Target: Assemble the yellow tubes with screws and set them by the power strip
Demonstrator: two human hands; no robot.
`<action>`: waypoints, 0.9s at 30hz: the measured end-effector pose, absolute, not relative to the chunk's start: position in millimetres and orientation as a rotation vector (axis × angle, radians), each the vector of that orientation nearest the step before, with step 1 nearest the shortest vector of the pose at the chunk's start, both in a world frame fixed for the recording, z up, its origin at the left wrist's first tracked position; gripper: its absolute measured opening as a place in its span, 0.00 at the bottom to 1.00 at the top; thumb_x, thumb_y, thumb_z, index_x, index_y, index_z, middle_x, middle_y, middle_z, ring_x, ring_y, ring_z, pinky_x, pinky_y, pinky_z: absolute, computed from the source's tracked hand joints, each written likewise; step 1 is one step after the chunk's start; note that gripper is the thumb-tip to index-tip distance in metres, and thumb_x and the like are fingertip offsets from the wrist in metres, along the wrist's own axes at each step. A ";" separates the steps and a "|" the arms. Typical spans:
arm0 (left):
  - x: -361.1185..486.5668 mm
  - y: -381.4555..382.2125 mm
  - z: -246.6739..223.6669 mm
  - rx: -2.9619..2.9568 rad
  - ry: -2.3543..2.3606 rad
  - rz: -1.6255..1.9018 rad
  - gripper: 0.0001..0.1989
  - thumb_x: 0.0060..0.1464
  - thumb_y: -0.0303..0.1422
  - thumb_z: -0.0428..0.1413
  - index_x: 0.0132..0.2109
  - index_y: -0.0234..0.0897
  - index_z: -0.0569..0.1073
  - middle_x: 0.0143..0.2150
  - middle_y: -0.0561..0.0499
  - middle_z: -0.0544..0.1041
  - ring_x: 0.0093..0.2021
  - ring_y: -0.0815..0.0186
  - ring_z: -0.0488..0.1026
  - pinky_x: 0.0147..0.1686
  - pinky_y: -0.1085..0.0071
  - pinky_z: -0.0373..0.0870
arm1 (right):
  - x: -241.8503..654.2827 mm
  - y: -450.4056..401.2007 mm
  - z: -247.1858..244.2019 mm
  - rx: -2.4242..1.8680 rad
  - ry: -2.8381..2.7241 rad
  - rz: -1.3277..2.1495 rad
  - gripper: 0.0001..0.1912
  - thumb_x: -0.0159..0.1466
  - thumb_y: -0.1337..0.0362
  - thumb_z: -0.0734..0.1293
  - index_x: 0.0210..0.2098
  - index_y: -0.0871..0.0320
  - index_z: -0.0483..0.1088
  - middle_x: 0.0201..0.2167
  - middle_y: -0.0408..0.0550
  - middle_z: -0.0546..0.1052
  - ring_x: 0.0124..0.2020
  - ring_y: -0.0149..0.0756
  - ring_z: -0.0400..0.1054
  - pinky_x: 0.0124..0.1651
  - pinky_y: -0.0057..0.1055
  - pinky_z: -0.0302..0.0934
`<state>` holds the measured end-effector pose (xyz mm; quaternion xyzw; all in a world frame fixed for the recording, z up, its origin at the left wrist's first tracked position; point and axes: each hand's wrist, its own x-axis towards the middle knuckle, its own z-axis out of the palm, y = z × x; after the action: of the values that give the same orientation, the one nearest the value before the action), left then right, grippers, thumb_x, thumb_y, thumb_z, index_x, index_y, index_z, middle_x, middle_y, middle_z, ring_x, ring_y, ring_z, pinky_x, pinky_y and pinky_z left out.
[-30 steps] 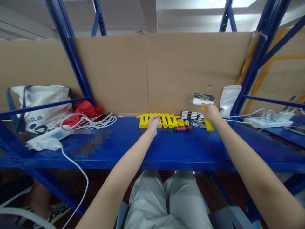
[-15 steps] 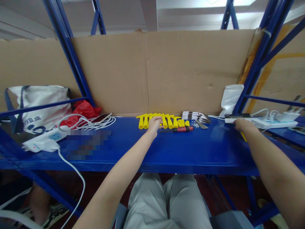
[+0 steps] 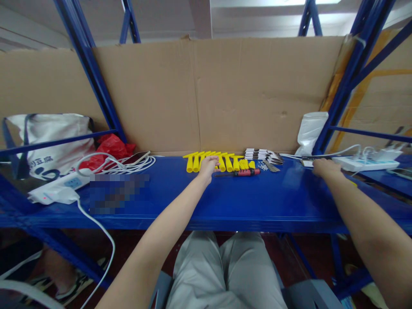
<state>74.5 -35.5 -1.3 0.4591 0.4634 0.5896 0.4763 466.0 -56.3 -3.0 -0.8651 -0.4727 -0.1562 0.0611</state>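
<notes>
In the head view, the biggest change is on the right: a second ago the right hand held a yellow-handled tool and a black-and-white card up beside the small metal parts. Now that hand is low at the right end of the blue tabletop, near the right power strip. The card lies flatter than half a second ago, at the fingertips, and only a bit of yellow shows past the wrist. So this tool now sits well apart from the others; whether the fingers still grip it or have let go, I cannot tell.

The left hand has hardly moved. Its fingers are loosely bent over the row of yellow handles, hiding some; I cannot tell whether it grips one. The red-and-black screwdriver lies just in front of the row's right part. Beyond are small yellow pieces, screws, thin metal blades and stacked packets, all seemingly unmoved.
</notes>
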 end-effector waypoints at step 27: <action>65.4 -35.4 3.1 1.140 1.092 1.374 0.06 0.43 0.22 0.52 0.31 0.33 0.72 0.31 0.46 0.78 0.21 0.72 0.69 0.22 0.76 0.68 | 328.8 -34.7 -9.1 -1.557 -1.865 0.050 0.11 0.58 0.69 0.60 0.30 0.62 0.74 0.23 0.47 0.77 0.20 0.31 0.69 0.28 0.26 0.62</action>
<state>65.4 -35.4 3.1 0.4715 0.4517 0.5683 0.5007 328.8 -34.7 -9.1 -0.6007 -0.7194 0.0192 0.3483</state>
